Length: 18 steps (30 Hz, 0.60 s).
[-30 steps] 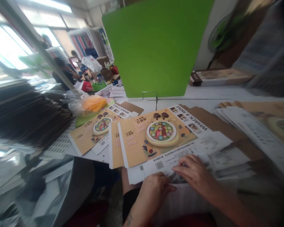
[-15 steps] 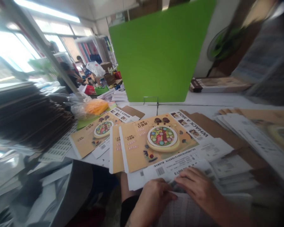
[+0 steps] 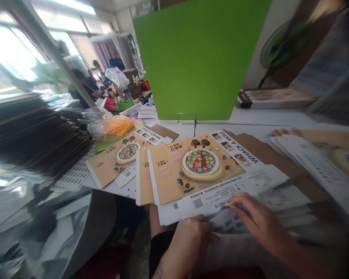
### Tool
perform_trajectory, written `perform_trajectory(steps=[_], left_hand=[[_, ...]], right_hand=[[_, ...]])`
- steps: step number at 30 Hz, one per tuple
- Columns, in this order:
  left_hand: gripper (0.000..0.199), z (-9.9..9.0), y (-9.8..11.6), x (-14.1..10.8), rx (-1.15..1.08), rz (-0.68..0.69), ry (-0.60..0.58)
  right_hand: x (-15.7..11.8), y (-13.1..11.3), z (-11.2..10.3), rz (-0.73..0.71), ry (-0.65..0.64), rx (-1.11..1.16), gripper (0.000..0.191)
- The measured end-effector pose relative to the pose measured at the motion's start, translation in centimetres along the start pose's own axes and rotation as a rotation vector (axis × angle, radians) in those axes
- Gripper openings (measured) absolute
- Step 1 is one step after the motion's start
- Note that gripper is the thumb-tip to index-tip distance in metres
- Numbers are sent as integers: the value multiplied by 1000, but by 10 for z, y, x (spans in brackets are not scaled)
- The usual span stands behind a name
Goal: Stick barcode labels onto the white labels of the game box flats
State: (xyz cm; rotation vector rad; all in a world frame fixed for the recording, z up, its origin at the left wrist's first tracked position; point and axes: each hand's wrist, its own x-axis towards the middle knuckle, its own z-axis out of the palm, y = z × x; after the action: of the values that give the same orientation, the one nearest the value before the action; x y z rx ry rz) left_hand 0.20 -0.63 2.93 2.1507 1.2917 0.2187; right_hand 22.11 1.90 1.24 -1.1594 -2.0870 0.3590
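Cartons (image 3: 200,166) lie flat, still unfolded; finished count unclear. Left hand (image 3: 190,236) curled at near sheet (image 3: 229,224), right hand (image 3: 253,217) fingers narrowed beside it; can't tell either grip.

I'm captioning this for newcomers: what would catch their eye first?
Probably the big green board, upright at centre back. Next, the tan printed cards before it, with the left hand and right hand at their near edge. Then the orange bundle, left of the board's foot.
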Motion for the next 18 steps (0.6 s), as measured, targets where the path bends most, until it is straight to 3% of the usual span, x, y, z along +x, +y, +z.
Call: perform_trajectory(steps=[3, 8, 13, 18], left_hand=[[16, 11, 6, 0, 138, 136, -45], [14, 23, 9, -1, 255, 355, -55], [15, 25, 6, -2, 269, 353, -29], [16, 26, 5, -3, 273, 346, -16]], right_hand=[[17, 9, -12, 84, -56, 43, 13], [44, 17, -8, 198, -310, 114, 19], [65, 8, 16, 206, -488, 103, 18], [78, -2, 38, 150, -536, 101, 16]])
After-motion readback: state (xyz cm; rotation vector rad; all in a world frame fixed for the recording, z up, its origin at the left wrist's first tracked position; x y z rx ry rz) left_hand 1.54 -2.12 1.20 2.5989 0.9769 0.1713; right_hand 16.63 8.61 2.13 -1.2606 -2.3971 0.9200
